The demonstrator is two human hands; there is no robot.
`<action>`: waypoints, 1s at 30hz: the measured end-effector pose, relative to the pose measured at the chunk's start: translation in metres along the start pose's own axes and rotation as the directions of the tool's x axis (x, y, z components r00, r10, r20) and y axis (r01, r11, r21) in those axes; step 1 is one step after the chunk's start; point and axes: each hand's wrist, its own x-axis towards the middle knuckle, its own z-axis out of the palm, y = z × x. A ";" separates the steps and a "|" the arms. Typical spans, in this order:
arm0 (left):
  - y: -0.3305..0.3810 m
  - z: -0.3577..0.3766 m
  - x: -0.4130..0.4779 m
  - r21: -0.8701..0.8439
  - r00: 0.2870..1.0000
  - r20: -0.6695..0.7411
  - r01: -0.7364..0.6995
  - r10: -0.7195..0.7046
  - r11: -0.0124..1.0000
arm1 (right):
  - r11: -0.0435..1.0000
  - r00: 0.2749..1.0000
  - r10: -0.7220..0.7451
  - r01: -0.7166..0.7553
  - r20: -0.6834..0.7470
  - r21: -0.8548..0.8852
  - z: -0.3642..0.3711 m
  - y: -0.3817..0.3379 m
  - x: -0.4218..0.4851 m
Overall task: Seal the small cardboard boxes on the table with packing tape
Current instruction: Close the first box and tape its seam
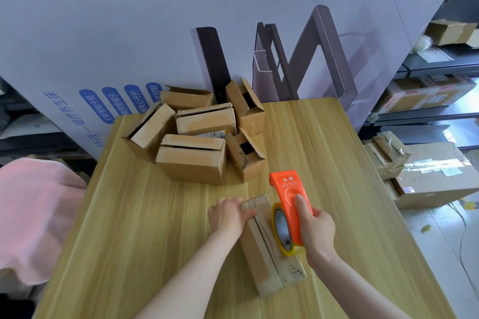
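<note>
A small cardboard box [261, 261] lies lengthwise on the wooden table [145, 228], its top flaps closed along a centre seam. My left hand [228, 215] presses down on the box's far end, fingers across the flaps. My right hand [315, 228] grips an orange tape dispenser [287, 199] holding a roll of clear yellowish tape [281, 228], which rests on the box top near the middle of the seam. A strip of tape runs from the roll toward my left hand.
Several more small cardboard boxes [193, 158] are heaped at the table's far end, some with open flaps. A large printed cardboard sheet [155, 41] stands behind them. Pink cloth [33, 210] lies to the left. Bigger cartons [430, 176] and shelves stand on the right.
</note>
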 end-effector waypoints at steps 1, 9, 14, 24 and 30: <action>-0.002 0.003 -0.004 -0.031 0.997 -0.075 0.020 -0.022 0.999 | 1.000 1.000 -0.003 0.003 0.004 -0.001 -0.001 -0.001 0.000; -0.016 0.022 -0.038 -0.694 0.925 -0.094 0.205 -0.369 0.690 | 1.000 1.000 -0.018 0.018 0.022 -0.012 0.000 -0.002 0.000; -0.013 0.012 -0.028 -0.603 0.967 -0.073 0.150 -0.242 0.783 | 1.000 1.000 -0.014 0.015 0.016 -0.010 0.002 -0.001 0.001; -0.010 -0.003 -0.007 -0.356 0.991 0.019 0.132 -0.134 0.925 | 1.000 1.000 -0.021 0.021 -0.013 -0.019 0.005 -0.003 -0.005; -0.015 0.002 -0.011 -0.428 0.989 0.030 0.146 -0.147 0.892 | 1.000 0.999 0.006 -0.006 -0.049 0.000 0.007 -0.003 -0.006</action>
